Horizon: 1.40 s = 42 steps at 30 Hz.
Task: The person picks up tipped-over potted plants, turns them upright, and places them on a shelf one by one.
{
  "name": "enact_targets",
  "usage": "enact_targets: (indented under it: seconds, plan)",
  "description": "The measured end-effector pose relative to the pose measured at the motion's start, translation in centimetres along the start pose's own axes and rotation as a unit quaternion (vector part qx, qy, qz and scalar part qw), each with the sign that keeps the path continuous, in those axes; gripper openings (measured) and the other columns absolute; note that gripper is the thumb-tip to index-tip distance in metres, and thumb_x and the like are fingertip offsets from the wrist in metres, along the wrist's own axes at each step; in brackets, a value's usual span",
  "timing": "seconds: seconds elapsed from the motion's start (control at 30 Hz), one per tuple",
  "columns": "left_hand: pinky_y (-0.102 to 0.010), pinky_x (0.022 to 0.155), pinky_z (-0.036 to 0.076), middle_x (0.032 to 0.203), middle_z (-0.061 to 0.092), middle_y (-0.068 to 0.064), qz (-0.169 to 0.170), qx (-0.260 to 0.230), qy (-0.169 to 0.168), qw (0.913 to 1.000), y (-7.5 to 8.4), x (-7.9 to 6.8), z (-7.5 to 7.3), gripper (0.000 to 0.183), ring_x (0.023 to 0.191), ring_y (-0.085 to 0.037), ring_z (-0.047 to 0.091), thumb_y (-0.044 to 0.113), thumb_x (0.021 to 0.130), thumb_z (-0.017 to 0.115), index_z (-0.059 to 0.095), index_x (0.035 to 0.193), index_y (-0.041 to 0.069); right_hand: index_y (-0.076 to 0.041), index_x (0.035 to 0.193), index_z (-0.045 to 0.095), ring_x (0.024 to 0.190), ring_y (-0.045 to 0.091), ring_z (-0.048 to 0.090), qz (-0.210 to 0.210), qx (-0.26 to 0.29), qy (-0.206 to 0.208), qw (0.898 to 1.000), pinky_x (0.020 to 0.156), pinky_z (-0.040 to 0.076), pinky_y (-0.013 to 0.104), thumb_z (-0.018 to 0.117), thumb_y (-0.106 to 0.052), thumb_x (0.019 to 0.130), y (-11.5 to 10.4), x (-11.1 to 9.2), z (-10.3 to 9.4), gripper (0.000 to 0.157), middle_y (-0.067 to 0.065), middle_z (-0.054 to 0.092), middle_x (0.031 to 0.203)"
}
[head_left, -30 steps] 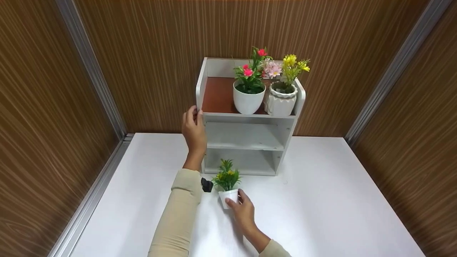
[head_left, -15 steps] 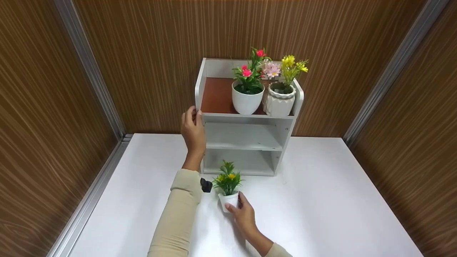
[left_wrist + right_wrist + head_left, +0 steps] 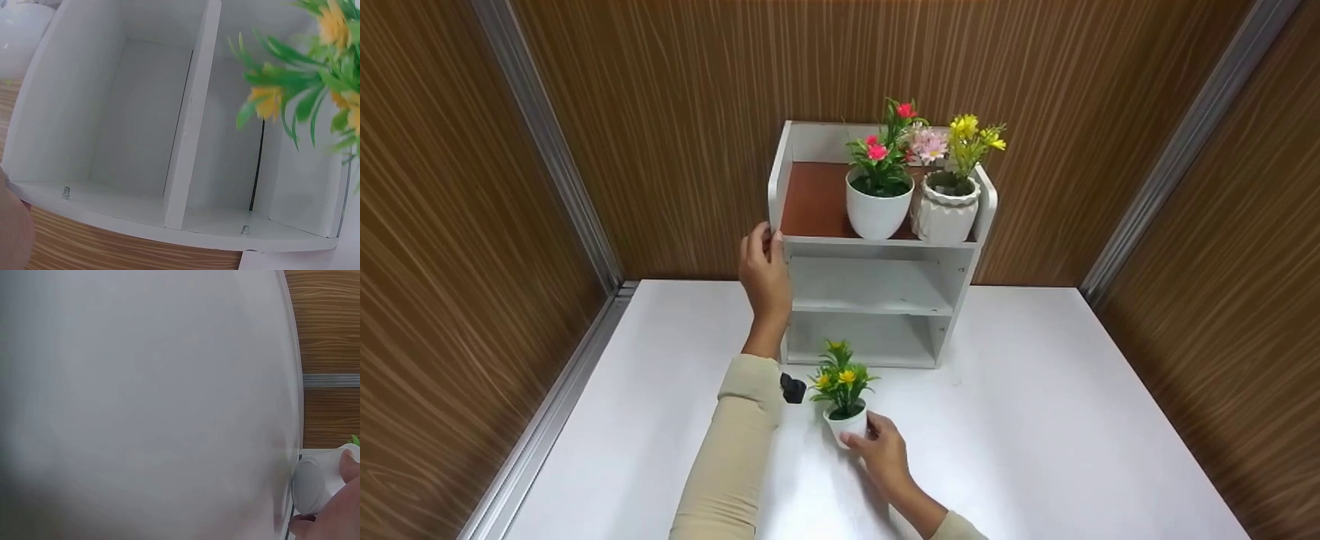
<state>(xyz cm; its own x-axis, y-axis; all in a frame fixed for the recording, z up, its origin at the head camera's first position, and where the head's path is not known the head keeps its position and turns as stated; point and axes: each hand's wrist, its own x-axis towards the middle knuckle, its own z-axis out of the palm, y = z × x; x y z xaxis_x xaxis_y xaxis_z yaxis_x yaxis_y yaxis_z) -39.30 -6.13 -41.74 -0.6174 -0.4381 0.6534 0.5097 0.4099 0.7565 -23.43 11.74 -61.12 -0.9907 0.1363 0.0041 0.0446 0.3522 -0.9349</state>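
Note:
My left hand (image 3: 766, 274) grips the left side panel of a white shelf unit (image 3: 880, 309) near its top board, with the thumb at the front edge. In the left wrist view, part of that hand (image 3: 14, 230) shows at the corner of the shelf. My right hand (image 3: 883, 452) holds a small artificial plant (image 3: 844, 382) with yellow flowers by its white pot, in front of the shelf unit. The pot's underside (image 3: 308, 488) faces the camera in the right wrist view, off the table. The plant's leaves overlap the lower compartment in the left wrist view.
On the brown top board (image 3: 816, 202) stand a white pot with red flowers (image 3: 879, 214) and a ribbed white pot with yellow flowers (image 3: 949, 217); pink flowers show between them. The white table (image 3: 1057, 420) meets wood-grain walls (image 3: 697, 142) at the back and sides.
The right hand has brought the small plant slightly toward me and to the right, its top tipping more toward the camera. The left hand keeps its place on the shelf's side panel.

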Motion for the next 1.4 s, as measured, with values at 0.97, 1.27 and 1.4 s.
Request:
enact_targets:
  seconds: [0.97,1.27,1.4]
  plan:
    - [-0.031,0.091,0.055,0.116,0.063,-0.010,-0.002,-0.008,-0.005,1.0000,0.0,-0.1,0.0,0.031,0.107,-0.018,0.062,0.023,0.105,0.056,0.061,0.129,0.004,0.014,0.146,0.039,0.138,0.046,0.044,-0.020,0.060,-0.115,0.991,0.111,0.044,0.048,0.081,-0.013,0.086,1.5,2.2,-1.6,0.077,0.034,0.044,0.148]
    - [-0.031,0.090,0.055,0.117,0.062,-0.010,-0.004,-0.004,-0.009,0.9999,0.0,0.0,0.0,0.031,0.108,-0.019,0.062,0.023,0.105,0.055,0.060,0.130,0.004,0.007,0.145,0.047,0.139,0.042,0.045,-0.038,0.046,-0.160,0.985,0.112,0.043,0.046,0.081,-0.018,0.086,2.2,4.0,-3.1,0.072,0.027,0.049,0.148]
    - [-0.032,0.091,0.055,0.118,0.062,-0.011,-0.003,-0.002,-0.009,1.0000,0.0,0.0,-0.1,0.031,0.109,-0.020,0.063,0.023,0.105,0.055,0.061,0.130,0.005,0.008,0.144,0.047,0.139,0.044,0.044,-0.049,0.050,-0.167,0.983,0.110,0.045,0.043,0.081,-0.012,0.085,2.3,4.3,-3.2,0.070,0.028,0.048,0.148]
